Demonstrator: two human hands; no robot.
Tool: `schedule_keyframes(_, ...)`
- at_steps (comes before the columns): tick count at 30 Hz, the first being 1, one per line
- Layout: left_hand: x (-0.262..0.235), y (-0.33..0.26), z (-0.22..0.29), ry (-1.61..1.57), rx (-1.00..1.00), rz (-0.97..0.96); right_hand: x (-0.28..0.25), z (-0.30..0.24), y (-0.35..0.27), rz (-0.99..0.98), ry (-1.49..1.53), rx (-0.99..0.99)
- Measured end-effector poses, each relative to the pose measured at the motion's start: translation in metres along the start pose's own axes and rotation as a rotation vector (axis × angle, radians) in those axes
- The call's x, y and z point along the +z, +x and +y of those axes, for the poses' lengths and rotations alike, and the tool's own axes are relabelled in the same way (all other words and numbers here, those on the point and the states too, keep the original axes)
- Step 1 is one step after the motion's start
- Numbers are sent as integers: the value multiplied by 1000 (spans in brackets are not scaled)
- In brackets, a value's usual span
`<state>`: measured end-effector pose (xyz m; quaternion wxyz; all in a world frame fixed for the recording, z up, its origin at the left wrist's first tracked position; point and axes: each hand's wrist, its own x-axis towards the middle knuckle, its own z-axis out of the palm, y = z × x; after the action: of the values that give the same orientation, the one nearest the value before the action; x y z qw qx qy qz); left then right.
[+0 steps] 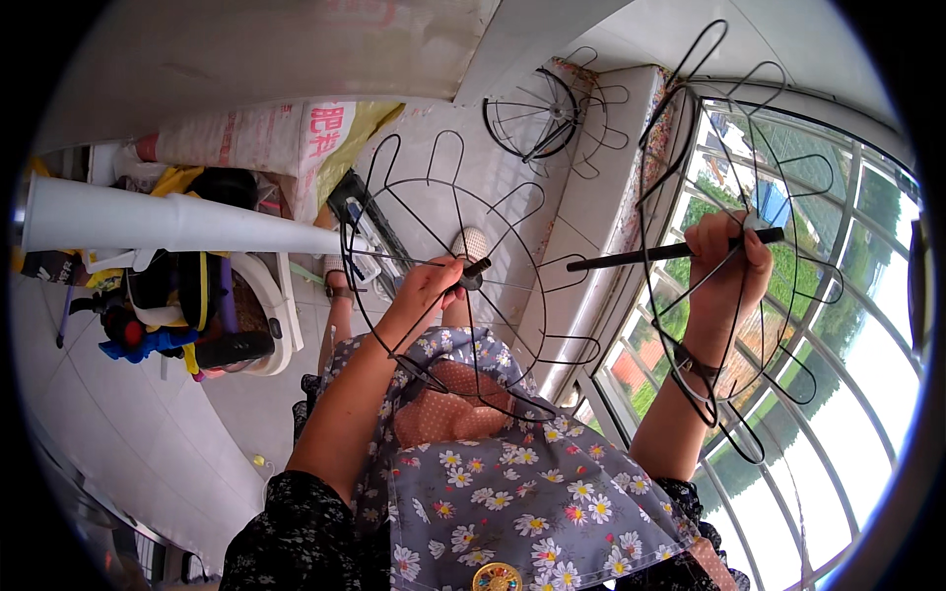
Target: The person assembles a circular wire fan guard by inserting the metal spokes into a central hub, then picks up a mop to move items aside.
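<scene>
My left hand (424, 295) is closed around the hub of a round black wire rack (473, 280), with spokes running out to a rim of outward wire loops. A short black tube stub shows at that hub. Raised at the right, my right hand (726, 261) grips a black pole (631, 259) that joins a second looped wire rack (698, 31). The pole's free end points left toward the first rack, apart from its hub. Part of the right grip is hidden behind the fingers and wires.
Another round wire rack (538, 148) rests at the back beside a tiled ledge (613, 148). A barred window (838, 286) lies close on the right. To the left are a white tapered tube (187, 222), a printed sack (256, 148) and a pile of mixed items (187, 305).
</scene>
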<state>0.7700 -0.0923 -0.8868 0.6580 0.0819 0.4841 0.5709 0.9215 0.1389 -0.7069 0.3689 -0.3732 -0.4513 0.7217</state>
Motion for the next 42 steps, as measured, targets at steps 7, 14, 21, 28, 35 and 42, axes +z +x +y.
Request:
schedule_keyframes(7,-12,20,-17,585,99,57,4,-11,-25,81,-32,-97)
schedule_keyframes(14,-28,40,-20,927,28,146,33,17,-62,8,-574,426)
schedule_keyframes(21,-12,62,-38,837,207,100,31,63,-84,-11,-134,712)
schedule_keyframes(28,-26,50,-31,716,-181,-305,13,84,-100,428,14,448)
schedule_keyframes(35,-72,36,-4,509,-394,-127,-9,51,-89,568,-88,62)
schedule_keyframes(42,-50,90,49,501,-492,-49,-22,60,-85,612,-50,-78)
